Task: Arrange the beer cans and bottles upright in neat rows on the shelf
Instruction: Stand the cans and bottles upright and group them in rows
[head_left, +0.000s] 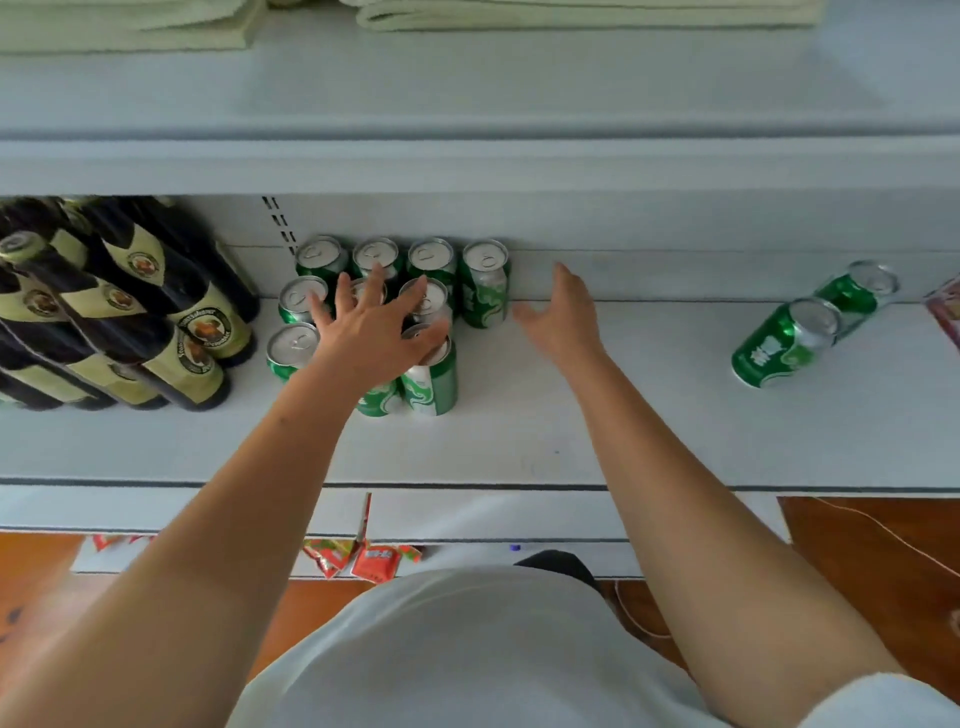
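Several green beer cans (484, 285) stand upright in tight rows at the back middle of the white shelf (571, 415). My left hand (373, 332) lies flat over the tops of this block, fingers spread, holding nothing. My right hand (563, 312) hovers open just right of the block, near the rightmost back can. Two more green cans (779, 345) stand apart at the far right of the shelf. Dark beer bottles (156, 312) with cream labels stand in rows at the left.
An upper shelf (467, 104) overhangs, with folded pale towels (124, 26) on it. A pink package edge (948, 312) shows at the far right. Red snack packets (363, 558) lie on a lower ledge. Bare shelf lies between the can block and the two far cans.
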